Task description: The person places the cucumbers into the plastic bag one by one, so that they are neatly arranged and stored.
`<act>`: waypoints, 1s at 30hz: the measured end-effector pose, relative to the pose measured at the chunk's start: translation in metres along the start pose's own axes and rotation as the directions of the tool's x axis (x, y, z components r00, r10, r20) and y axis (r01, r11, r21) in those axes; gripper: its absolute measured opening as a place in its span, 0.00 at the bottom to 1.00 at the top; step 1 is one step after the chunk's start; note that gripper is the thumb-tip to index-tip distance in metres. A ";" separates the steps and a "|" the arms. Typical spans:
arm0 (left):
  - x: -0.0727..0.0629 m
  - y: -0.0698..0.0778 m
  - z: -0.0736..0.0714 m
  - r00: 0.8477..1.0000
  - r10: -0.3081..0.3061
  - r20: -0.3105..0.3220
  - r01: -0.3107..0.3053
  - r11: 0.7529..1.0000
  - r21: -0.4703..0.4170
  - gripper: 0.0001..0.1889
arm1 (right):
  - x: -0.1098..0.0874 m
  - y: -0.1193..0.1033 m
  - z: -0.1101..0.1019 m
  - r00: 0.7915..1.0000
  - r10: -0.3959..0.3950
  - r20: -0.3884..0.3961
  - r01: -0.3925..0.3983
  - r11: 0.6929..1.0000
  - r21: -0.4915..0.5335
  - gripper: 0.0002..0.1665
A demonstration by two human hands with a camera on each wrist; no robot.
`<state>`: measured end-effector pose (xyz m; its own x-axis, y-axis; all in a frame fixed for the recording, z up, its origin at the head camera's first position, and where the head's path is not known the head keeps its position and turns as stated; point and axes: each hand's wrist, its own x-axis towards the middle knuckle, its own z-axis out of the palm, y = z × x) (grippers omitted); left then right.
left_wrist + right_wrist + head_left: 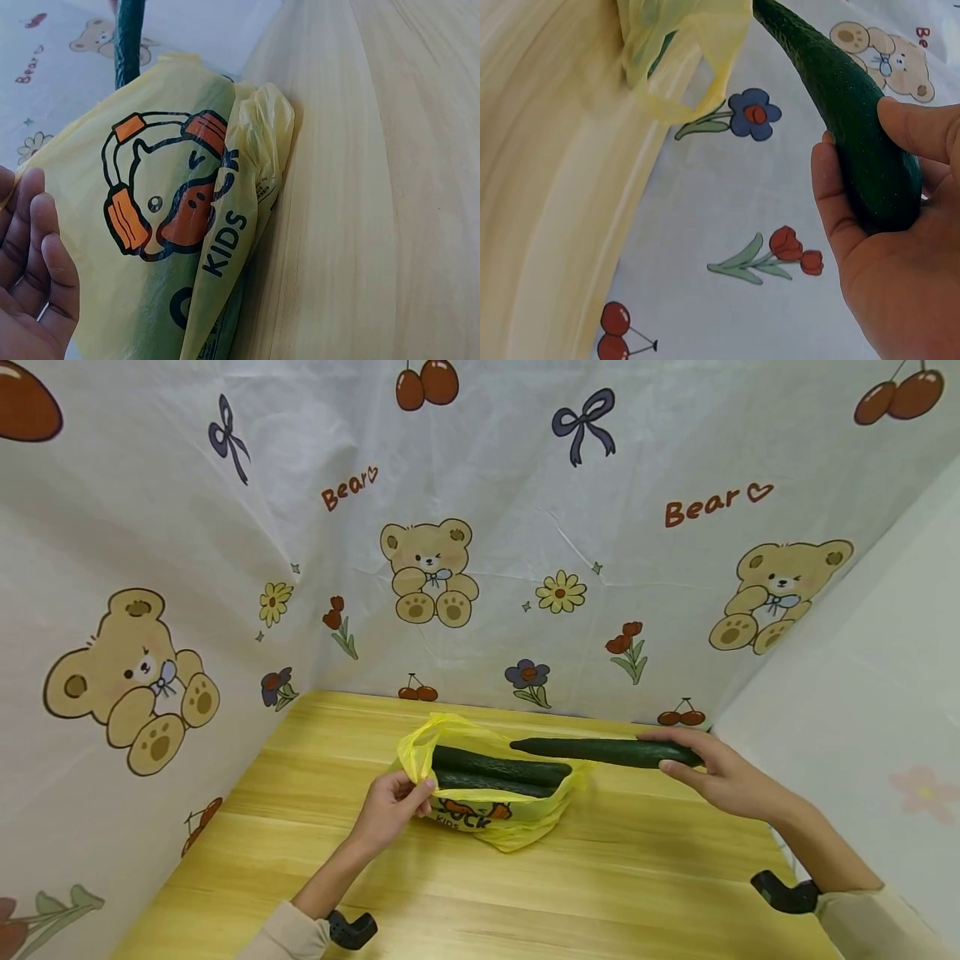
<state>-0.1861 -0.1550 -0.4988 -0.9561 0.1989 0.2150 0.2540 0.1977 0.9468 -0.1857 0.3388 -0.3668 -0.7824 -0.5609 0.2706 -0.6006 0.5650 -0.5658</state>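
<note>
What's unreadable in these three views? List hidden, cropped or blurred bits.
- Bag contents: head view shows two cucumbers at the mouth; their far ends, and anything under them, are hidden by the plastic.
- Bag print: first word folded away in head view; only KIDS reads at left wrist.
- Left hand: cropped by left wrist frame edge; grip on the bag rim unclear there.
- Held cucumber: tip cut off in right wrist view.
- Table: blurred in right wrist view.

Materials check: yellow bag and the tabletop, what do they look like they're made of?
Yellow bag: thin plastic film, slightly glossy; it crumples, folds, and lets dark cucumber shapes show through. Tabletop: looks like wood or wood-grain laminate, smooth pale yellow with straight grain lines; which one can't be told.
</note>
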 end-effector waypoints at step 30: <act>-0.003 0.002 0.001 1.000 0.000 -0.001 0.000 1.000 -0.005 0.13 | 0.093 -0.018 0.071 0.984 0.009 0.178 -0.014 1.000 0.025 0.25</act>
<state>-0.1827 -0.1536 -0.4973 -0.9563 0.1979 0.2151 0.2531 0.1927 0.9481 -0.2359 0.2334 -0.3862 -0.7459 -0.6546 0.1225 -0.5855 0.5570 -0.5890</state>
